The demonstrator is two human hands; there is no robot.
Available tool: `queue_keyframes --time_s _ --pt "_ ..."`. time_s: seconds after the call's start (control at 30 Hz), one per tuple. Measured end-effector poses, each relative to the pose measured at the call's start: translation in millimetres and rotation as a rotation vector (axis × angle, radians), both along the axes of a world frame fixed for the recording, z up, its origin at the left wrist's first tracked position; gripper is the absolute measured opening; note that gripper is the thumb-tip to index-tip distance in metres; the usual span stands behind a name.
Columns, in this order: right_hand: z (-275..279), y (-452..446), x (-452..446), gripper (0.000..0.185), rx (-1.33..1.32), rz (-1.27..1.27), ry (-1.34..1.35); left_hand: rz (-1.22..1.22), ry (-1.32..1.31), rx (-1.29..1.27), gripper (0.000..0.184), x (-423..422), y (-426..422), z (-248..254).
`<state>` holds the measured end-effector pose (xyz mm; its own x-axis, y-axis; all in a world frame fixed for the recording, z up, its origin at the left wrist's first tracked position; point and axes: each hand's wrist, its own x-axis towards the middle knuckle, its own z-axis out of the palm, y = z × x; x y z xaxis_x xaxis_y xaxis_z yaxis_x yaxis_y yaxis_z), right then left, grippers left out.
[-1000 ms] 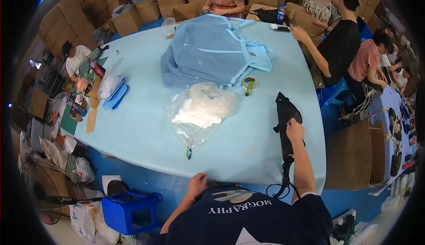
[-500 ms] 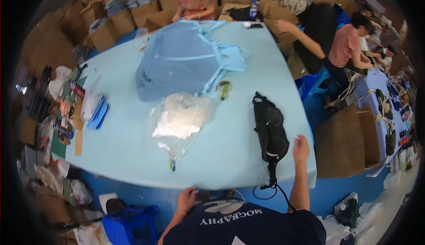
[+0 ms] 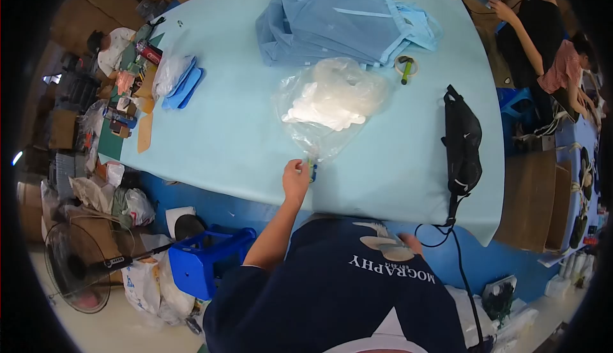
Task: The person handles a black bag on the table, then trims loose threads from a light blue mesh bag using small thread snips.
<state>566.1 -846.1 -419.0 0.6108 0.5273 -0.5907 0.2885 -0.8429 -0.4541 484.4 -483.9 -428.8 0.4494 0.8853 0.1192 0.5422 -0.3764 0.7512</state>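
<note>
Green-and-blue tool [image 3: 313, 171]: located on the counter [image 3: 230, 136] near my side's edge, at the narrow end of the clear plastic bag [image 3: 333, 141]. This position appears to suit a short reach from where I stand.

Left hand [image 3: 295, 182]: extended over the edge, beside the tool, with the fingers curled toward it. I cannot tell whether they grip it or only touch it; the hand conceals their contact side.

Right hand [image 3: 412, 244]: low, beside my shirt and off the counter top. The fingers are not distinguishable, so I cannot tell whether they are released or clenched.

Black pouch [image 3: 465, 139]: laid lengthwise at the right, well apart from the tool, probably to leave working room before me. Its strap passes over the edge.

Visibility limits: the tool is partly masked by my hand, and its working end cannot be identified. Glare blurs the white contents [image 3: 325, 107] of the plastic bag. The blue mesh fabric [image 3: 319, 24] is cut off at the top.
</note>
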Motion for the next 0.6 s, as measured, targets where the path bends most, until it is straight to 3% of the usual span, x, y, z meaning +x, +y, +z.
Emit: queue_keyframes --time_s 0.03,0.1,0.17,0.4,0.5,0.6 --pt "31.4 42.9 3.0 0.018 0.183 -0.049 -0.164 -0.078 0.099 -0.041 0.028 -1.2 4.4 4.2" --pt "38.2 97.7 18.1 0.018 0.45 -0.121 -0.249 -0.24 0.29 -0.114 0.033 6.6 8.2 14.4" --pt "30.9 140.0 38.6 0.018 0.512 -0.049 -0.438 -0.268 0.384 -0.087 0.034 16.5 3.3 18.3" --pt "39.0 254.7 107.6 0.039 0.347 -0.122 -0.389 -0.576 0.827 -0.258 0.032 11.3 43.1 32.3" --pt "35.4 277.7 134.5 0.059 0.421 -0.076 -0.679 -0.402 0.715 -0.126 0.029 -23.3 38.2 36.4" --pt "52.0 301.9 151.8 0.074 0.33 -0.004 -0.907 -0.304 0.63 -0.071 0.029 -40.3 32.7 29.1"
